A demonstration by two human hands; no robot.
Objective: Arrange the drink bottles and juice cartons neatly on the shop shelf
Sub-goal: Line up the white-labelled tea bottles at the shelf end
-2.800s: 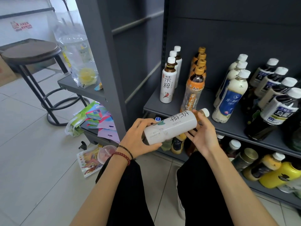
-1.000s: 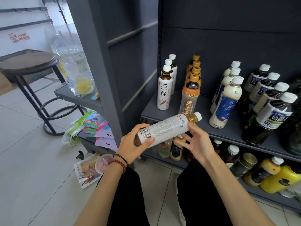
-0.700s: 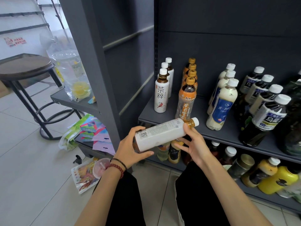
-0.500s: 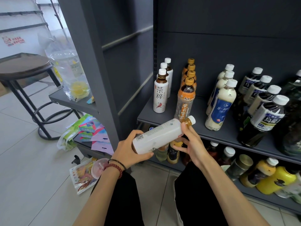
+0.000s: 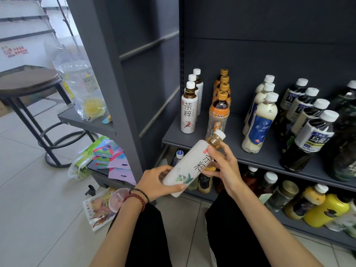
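I hold a white-labelled tea bottle point(image 5: 189, 166) tilted, its white cap up and to the right, in front of the grey shelf point(image 5: 215, 149). My left hand point(image 5: 157, 183) grips its base. My right hand point(image 5: 223, 164) holds its upper part below the neck. On the shelf stand rows of upright bottles: white tea bottles point(image 5: 189, 106) at the left, orange-capped tea bottles point(image 5: 219, 110), milky bottles with blue labels point(image 5: 260, 120), and dark oolong bottles point(image 5: 308, 132) at the right.
The lower shelf holds mixed bottles, a tin point(image 5: 281, 195) and yellow bottles point(image 5: 325, 211). Left of the shelf post point(image 5: 107, 74) lie packets point(image 5: 107, 157) and a clear bag point(image 5: 84, 93) on a side ledge. A round stool point(image 5: 28, 81) stands on the tiled floor.
The bottle has turned in my hands so its printed front label faces me, and its cap end has tipped upward. Both hands stay on it.
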